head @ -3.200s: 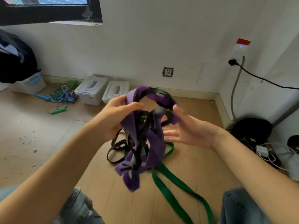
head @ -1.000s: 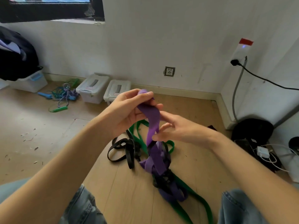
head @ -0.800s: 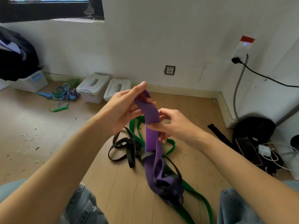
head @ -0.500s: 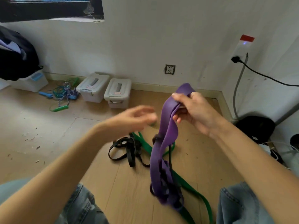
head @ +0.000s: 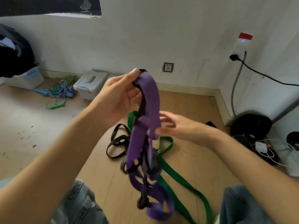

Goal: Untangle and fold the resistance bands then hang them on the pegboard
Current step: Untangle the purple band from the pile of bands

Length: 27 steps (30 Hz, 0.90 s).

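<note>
Across the lower half of our view, the wooden floor (head: 191, 160) spreads out between our denim-covered knees (head: 80, 206), largest of all that we see, and runs up to the white wall (head: 161, 33) at twelve o'clock. At nine o'clock a dark bag (head: 14, 52) sits over a pale storage box (head: 25, 80), and at three to four o'clock a black round object (head: 250, 125) lies beside a white charger with cables (head: 261, 147). On the floor at about five o'clock the green band (head: 181, 178) trails away in long loops, and a thin black band (head: 116, 146) lies coiled just left of centre. We hold the purple band (head: 148, 107) up at the centre of the view, tangled with another black strap, its lower loops hanging blurred above the floor. Our left hand (head: 119, 97) pinches the top fold of the purple band between thumb and curled fingers. Our right hand (head: 176, 126), at about three o'clock from the band, is blurred, its fingers spread and straight, reaching to the band's hanging middle; we cannot tell whether they touch it. At ten o'clock a grey lidded box (head: 90, 83) stands by the wall with a blue and green jump rope (head: 59, 94) beside it. Smallest, a wall socket (head: 168, 67) sits at twelve o'clock.
</note>
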{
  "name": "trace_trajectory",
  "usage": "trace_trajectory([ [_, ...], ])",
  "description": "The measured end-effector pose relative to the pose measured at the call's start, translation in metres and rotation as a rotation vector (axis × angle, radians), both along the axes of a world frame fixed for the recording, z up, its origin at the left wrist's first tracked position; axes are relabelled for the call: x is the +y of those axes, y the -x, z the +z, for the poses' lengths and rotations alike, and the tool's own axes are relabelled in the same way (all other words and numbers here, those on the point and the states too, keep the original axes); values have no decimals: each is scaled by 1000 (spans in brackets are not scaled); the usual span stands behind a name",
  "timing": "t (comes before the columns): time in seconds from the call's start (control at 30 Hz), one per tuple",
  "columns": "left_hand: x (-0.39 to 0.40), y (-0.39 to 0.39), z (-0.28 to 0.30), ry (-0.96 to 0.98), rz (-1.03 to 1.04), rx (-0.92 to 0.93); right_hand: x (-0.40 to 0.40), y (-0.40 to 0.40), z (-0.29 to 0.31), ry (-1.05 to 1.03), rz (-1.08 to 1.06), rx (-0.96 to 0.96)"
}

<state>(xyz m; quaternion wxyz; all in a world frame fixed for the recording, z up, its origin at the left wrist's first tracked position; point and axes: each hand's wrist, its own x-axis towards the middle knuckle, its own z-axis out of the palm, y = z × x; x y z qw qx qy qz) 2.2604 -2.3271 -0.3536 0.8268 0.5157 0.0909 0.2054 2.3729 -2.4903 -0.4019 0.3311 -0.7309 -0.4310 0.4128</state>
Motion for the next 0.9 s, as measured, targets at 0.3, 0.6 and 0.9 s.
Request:
trace_trajectory([
  [0.3,5,-1,-8,95,106,89,24,36,-5,-266,-198,272],
  [0.6,-25,2,-120,-1110,-596,698,10,-3,31,-476,-612,660],
  [0.9,-15,-11,-108,-1100,-286,551,-3,0,32,-462,-604,639],
])
